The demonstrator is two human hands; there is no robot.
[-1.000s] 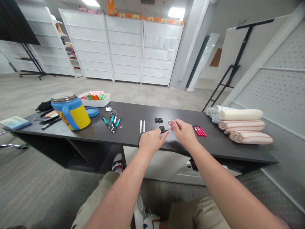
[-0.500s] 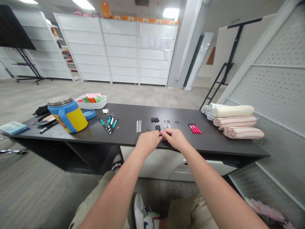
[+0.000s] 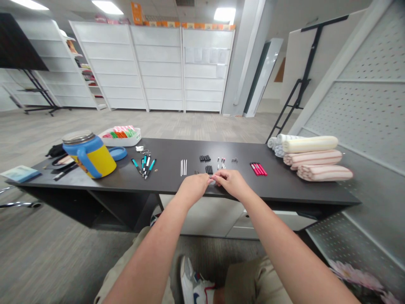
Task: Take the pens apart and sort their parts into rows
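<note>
My left hand [image 3: 193,187] and my right hand [image 3: 230,182] meet fingertip to fingertip over the near edge of the dark table [image 3: 284,190], pinched on a small pen part that I cannot make out. Just beyond them lie short black pen pieces [image 3: 209,169], a second black group [image 3: 205,158], thin white refills [image 3: 183,167], small tip parts [image 3: 220,162] and red pen barrels [image 3: 258,169]. Assembled teal and black pens [image 3: 144,164] lie further left.
A yellow and blue lidded jug [image 3: 88,153] stands at the left, a white tray of coloured items [image 3: 122,135] behind it. Rolled towels [image 3: 313,160] are stacked at the right. White cabinets [image 3: 158,67] line the back wall. My legs and a shoe show below.
Both hands drew back from the black pieces toward the table's near edge, staying pinched together. The camera view shifted slightly.
</note>
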